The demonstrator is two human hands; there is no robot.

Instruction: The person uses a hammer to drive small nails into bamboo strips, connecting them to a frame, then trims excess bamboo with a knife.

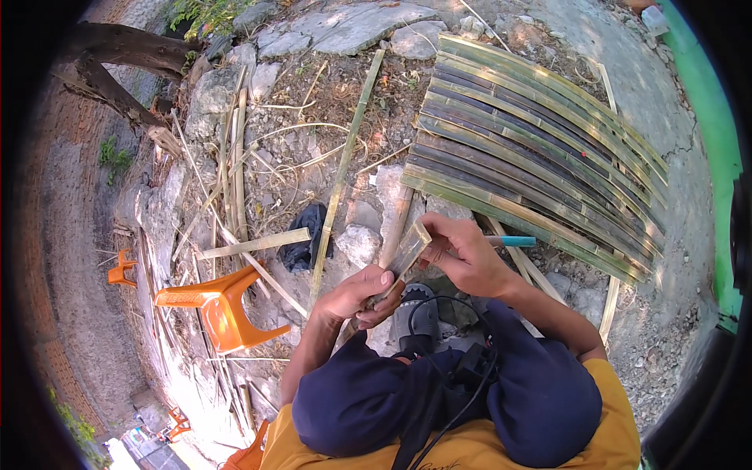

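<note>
My left hand (pixel 362 296) is closed round a split bamboo piece (pixel 409 251), which slants up and away from me above my knees. At the far end of that piece is my right hand (pixel 464 254), its fingers curled in. A teal handle (pixel 517 241) sticks out on the right side of this hand; the working part of the tool is hidden, so I cannot tell its kind. Below the hands a shoe (pixel 424 317) rests on the rocky ground, and a dark cord (pixel 492 368) hangs over my lap.
Bamboo slats (pixel 540 157) lie side by side as a panel at the right. A long bamboo strip (pixel 345 168) lies left of my hands, near a black plastic bag (pixel 305 235). An orange stool (pixel 223 309) lies tipped at the left, by loose strips (pixel 236 157). A green wall (pixel 713 133) edges the right.
</note>
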